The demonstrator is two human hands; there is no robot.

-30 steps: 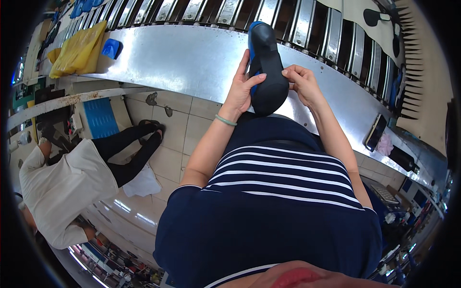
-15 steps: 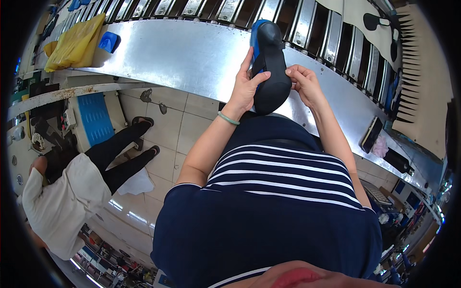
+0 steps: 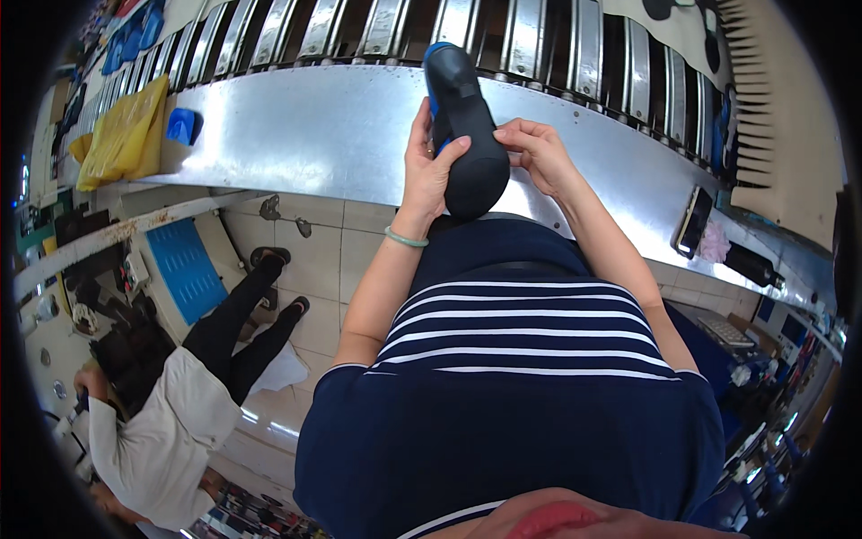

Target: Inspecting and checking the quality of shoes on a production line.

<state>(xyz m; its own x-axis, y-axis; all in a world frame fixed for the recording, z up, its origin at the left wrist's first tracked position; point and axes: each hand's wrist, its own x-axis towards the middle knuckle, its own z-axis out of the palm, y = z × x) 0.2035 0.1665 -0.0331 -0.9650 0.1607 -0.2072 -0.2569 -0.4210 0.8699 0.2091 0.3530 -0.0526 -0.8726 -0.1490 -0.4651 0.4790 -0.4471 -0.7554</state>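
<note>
A black shoe [image 3: 473, 144] is held sole up over the metal ledge, its heel end pointing away from me and its broad toe end near my waist. Blue shows along its left side and at the far tip. My left hand [image 3: 431, 166] grips the shoe from the left, thumb lying across the sole, fingers along the side and partly hidden. My right hand [image 3: 534, 153] has its thumb and fingers pinched together at the shoe's right edge. Whether a small strap or thread is between those fingertips is too small to tell.
A roller conveyor [image 3: 386, 31] runs beyond the metal ledge [image 3: 296, 135]. On the left are a yellow plastic bag [image 3: 126, 135] and a blue scoop-like piece [image 3: 181, 126]. A phone [image 3: 693, 222] and black bottle [image 3: 752, 265] sit right. A seated person [image 3: 166, 431] works at left.
The shoe and both hands have shifted left in the view, and the shoe leans a little more leftward at its far end. Both hands keep their places on it.
</note>
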